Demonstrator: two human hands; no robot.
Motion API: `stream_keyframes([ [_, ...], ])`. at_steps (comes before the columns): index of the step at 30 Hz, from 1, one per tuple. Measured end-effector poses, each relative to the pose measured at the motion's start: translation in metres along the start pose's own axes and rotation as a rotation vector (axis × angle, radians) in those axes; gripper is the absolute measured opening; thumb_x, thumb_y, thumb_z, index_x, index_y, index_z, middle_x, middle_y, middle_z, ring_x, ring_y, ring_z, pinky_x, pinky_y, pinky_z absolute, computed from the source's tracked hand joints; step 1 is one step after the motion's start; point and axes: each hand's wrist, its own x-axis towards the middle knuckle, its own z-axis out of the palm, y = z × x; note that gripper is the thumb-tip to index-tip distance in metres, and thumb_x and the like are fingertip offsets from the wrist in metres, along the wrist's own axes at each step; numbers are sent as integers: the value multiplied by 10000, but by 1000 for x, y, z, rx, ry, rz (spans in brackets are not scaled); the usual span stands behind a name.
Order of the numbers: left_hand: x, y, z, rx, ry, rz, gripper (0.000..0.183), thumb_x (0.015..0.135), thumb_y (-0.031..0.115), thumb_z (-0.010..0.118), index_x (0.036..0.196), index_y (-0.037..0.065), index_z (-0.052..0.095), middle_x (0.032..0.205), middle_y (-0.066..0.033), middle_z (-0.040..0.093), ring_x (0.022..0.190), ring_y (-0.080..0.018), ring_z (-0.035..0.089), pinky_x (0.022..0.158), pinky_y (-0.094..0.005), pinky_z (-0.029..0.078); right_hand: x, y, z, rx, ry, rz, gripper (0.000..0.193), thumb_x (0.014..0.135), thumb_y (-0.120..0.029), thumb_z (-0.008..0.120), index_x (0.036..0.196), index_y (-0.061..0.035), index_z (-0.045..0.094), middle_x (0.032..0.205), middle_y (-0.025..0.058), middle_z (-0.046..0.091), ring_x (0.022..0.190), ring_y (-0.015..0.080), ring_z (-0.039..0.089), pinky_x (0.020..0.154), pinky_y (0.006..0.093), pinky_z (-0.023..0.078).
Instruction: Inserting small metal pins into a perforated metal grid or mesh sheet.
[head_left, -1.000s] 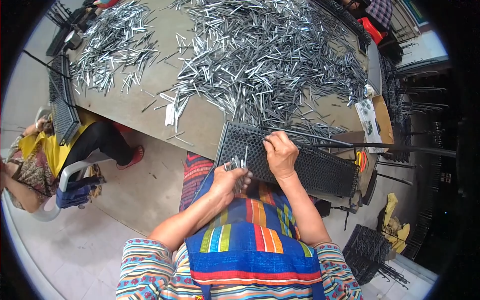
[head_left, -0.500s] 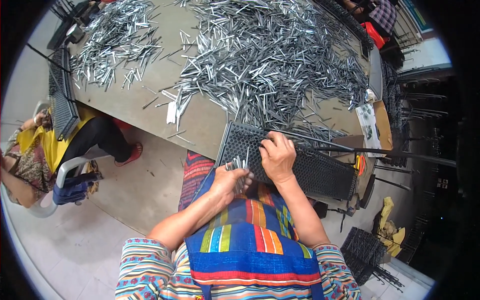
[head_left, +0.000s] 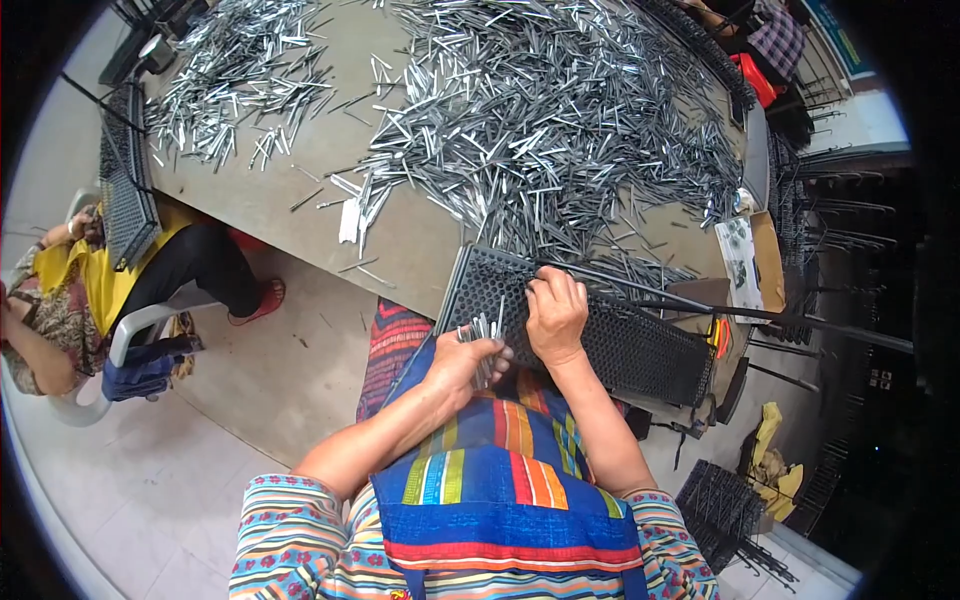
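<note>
A bundle of thin grey metal strips (head_left: 484,332) stands in the grip of my left hand (head_left: 455,365), one of them poking up above the others. My right hand (head_left: 556,315) rests over a long black panel (head_left: 640,345) full of small holes, its fingers curled and pressed together at the panel's surface. Whatever those fingertips pinch, if anything, is hidden. The panel lies tilted across the table's near edge and my lap, just right of the bundle.
Loose metal strips (head_left: 530,130) are heaped on the table (head_left: 400,255), with a smaller pile (head_left: 240,90) farther left. A black rod (head_left: 700,305) runs along the panel. An open cardboard box (head_left: 765,260) sits at right. Another person (head_left: 80,290) sits at left beside a second black panel (head_left: 128,215).
My right hand's fingers have drawn closer together over the panel and shifted slightly. My left hand still holds the bundle at nearly the same place.
</note>
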Motion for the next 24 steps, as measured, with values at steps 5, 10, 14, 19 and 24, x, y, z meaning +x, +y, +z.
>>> stream_keyframes([
  [5, 0, 2, 1, 4, -4, -2, 85, 812, -1, 616, 891, -5, 586, 740, -118, 666, 573, -187, 635, 478, -299, 517, 10, -2, -9, 54, 33, -9, 106, 705, -30, 646, 807, -31, 617, 921, 87, 608, 818, 256, 588, 707, 371, 420],
  [10, -1, 1, 0, -8, -17, -3, 69, 816, 6, 616, 881, -3, 595, 743, -116, 667, 575, -184, 635, 477, -295, 517, 17, 0, -21, 113, 43, 119, 108, 704, -32, 675, 806, -43, 640, 904, 78, 617, 789, 267, 587, 697, 358, 421],
  [14, -4, 3, 2, 2, -6, -12, 73, 814, 7, 618, 883, -7, 597, 744, -119, 666, 577, -186, 635, 479, -295, 517, 11, 1, -21, 127, 23, 108, 84, 693, -47, 688, 767, -58, 651, 856, 48, 615, 774, 228, 590, 693, 347, 410],
  [19, -1, 4, 1, 4, -13, -12, 85, 812, 4, 618, 893, -9, 596, 745, -121, 665, 582, -189, 636, 485, -299, 519, 9, 0, -18, 169, 33, 121, 65, 689, -55, 687, 745, -72, 657, 805, 25, 609, 741, 211, 593, 689, 332, 401],
  [24, -2, 6, 3, 15, -14, -12, 85, 810, 4, 622, 890, -9, 598, 744, -122, 666, 583, -193, 637, 486, -303, 521, 13, 4, -16, 193, 4, 226, 48, 685, -73, 693, 721, -76, 661, 800, 28, 618, 726, 214, 601, 678, 344, 398],
])
